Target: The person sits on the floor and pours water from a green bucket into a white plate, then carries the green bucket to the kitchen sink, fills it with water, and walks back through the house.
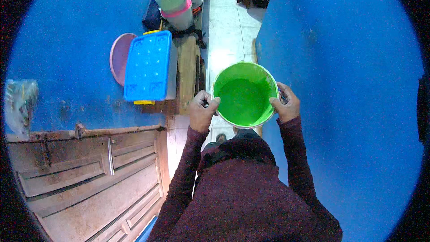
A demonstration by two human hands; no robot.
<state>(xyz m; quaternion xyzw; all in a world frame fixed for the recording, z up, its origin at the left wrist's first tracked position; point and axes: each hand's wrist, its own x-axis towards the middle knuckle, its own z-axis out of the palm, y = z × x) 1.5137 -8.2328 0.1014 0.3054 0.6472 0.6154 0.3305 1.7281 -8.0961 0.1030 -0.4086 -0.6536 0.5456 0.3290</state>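
A round bucket [245, 96] with a bright green inside is held up in front of my body, its open top facing me. What looks like green paint coats its walls and bottom; I cannot tell how much liquid is in it. My left hand [202, 110] grips the rim on the left side, thumb on the edge. On the right side of the rim, my right hand [285, 102] pinches it between thumb and fingers. The bucket's outer wall and underside are mostly hidden.
To the left, a wooden bench [184, 76] bears a storage box with a blue lid [150, 65], a pink basin [120, 58] and stacked tubs [172, 2]. Blue walls [340, 94] rise on both sides of the tiled floor [226, 36]. A wooden door [98, 175] stands at lower left.
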